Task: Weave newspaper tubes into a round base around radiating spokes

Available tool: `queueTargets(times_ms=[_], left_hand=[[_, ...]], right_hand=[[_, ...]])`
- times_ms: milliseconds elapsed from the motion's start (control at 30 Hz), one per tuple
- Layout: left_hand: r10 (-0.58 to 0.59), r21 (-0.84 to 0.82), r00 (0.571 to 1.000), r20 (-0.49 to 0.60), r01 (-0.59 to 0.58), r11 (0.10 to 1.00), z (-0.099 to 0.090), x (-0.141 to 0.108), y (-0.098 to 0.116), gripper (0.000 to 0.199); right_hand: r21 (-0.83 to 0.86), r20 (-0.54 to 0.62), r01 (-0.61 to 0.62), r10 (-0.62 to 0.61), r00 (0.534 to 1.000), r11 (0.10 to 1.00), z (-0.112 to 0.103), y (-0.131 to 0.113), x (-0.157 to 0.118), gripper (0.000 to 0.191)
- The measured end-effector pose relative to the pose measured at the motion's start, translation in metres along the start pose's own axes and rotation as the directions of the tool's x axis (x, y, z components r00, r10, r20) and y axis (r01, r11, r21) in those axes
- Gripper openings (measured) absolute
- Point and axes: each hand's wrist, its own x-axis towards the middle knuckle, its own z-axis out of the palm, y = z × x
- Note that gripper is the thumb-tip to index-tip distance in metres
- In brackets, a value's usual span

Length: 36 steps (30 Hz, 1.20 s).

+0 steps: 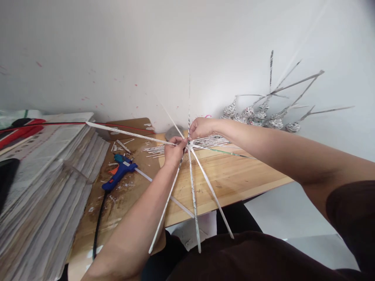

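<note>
Between my hands is a star-shaped weave of rolled paper tubes (192, 187), its long white and printed spokes fanning out from a small woven centre. My left hand (173, 151) pinches the weave at the left of its centre, thumb on top. Just above and to the right, my right hand (200, 128) is closed with fingertips on a tube near the same centre. Several spokes point down towards my lap, one reaches far left, and others point up and right. My fingers partly hide the centre.
A blue glue gun (121, 171) with a glue stick lies on stained cardboard (137, 195) at left. Stacked newspapers (58, 187) rise beside it. Thin paper tubes (212, 140) lie behind my hands on the wooden table (234, 171). Woven paper pieces (259, 116) stand at back right.
</note>
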Motion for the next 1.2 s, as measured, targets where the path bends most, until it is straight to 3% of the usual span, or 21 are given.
queueTargets(times_ms=[200, 400, 633, 767, 1000, 1200], left_hand=[[-0.171, -0.147, 0.982, -0.077, 0.158, 0.976, 0.005, -0.006, 0.005, 0.03], [-0.334, -0.179, 0.942, -0.033, 0.323, 0.929, 0.005, -0.008, 0.012, 0.021], [-0.321, -0.095, 0.947, 0.001, 0.32, 0.943, 0.001, -0.006, 0.008, 0.029], [-0.304, -0.105, 0.953, 0.013, 0.304, 0.947, 0.0, -0.004, 0.007, 0.028], [-0.434, -0.207, 0.9, 0.032, 0.431, 0.879, 0.0, -0.001, 0.008, 0.015], [-0.463, -0.233, 0.882, 0.084, 0.469, 0.852, -0.001, 0.002, 0.009, 0.008]], right_hand=[[0.012, -0.039, -0.026, 0.027, 0.999, 1.0, 0.006, -0.006, -0.001, 0.01], [-0.105, -0.03, 0.002, -0.006, 1.0, 0.995, 0.009, -0.004, 0.004, 0.021], [-0.306, 0.001, 0.078, -0.082, 0.997, 0.949, 0.008, -0.001, 0.009, 0.027], [-0.28, 0.014, 0.073, -0.072, 0.997, 0.957, 0.006, -0.002, 0.005, 0.028], [-0.177, 0.033, 0.094, -0.089, 0.995, 0.98, 0.007, 0.005, 0.005, 0.023], [-0.138, 0.028, 0.094, -0.091, 0.995, 0.986, 0.008, 0.011, 0.008, 0.02]])
